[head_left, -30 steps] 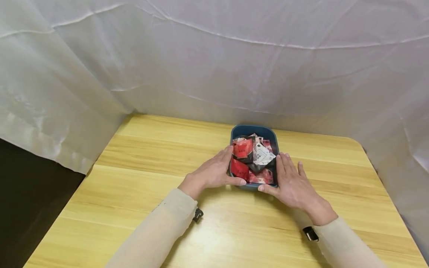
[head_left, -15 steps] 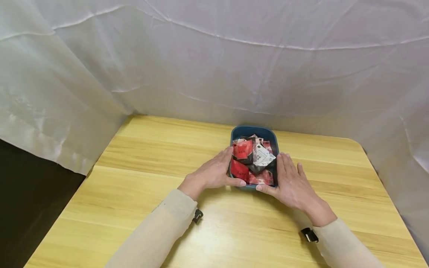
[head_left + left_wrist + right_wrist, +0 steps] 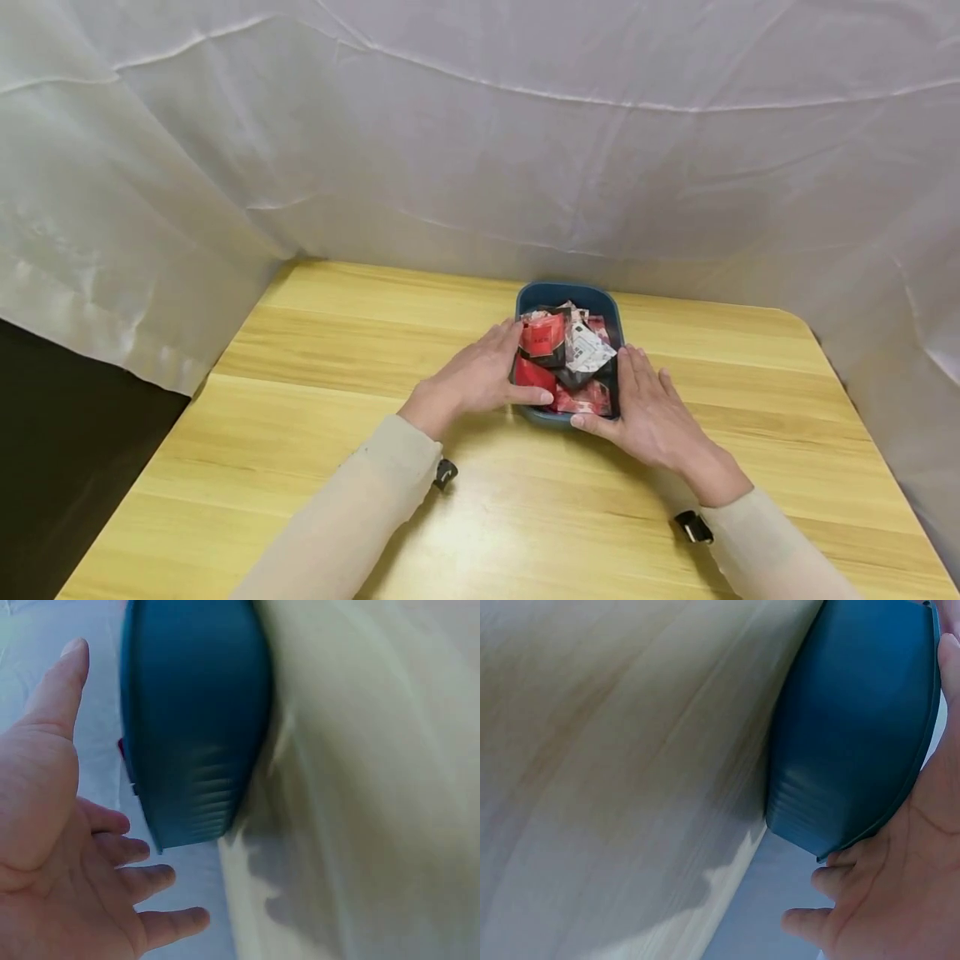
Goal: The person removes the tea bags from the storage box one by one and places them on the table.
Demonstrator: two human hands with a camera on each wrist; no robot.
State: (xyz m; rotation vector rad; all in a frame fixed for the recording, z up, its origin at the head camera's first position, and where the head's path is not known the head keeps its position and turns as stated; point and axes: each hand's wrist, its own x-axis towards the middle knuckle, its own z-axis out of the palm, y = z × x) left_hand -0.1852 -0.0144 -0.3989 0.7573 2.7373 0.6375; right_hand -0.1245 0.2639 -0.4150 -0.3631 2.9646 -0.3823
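A dark blue plastic bin (image 3: 567, 293) stands on the wooden table near its back edge, filled with small packets. On top lie a red-and-black packet (image 3: 543, 335), a white patterned packet (image 3: 588, 348) and a red packet (image 3: 534, 379). My left hand (image 3: 480, 372) is at the bin's left side, fingers extended and thumb over the near left corner. In the left wrist view its palm and spread fingers show apart from the bin wall (image 3: 199, 727). My right hand (image 3: 658, 412) lies along the right side with straight fingers, thumb at the near rim; the right wrist view shows it against the rim.
The light wooden table (image 3: 315, 333) extends to both sides and in front of the bin. A pale fabric curtain (image 3: 450, 150) hangs close behind it and around the sides. Dark straps (image 3: 693, 527) are worn at the wrists. A dark area (image 3: 67, 450) lies beyond the left edge.
My left hand has lifted slightly, its thumb moving up over the bin's near corner. The right hand and the bin have stayed almost in place.
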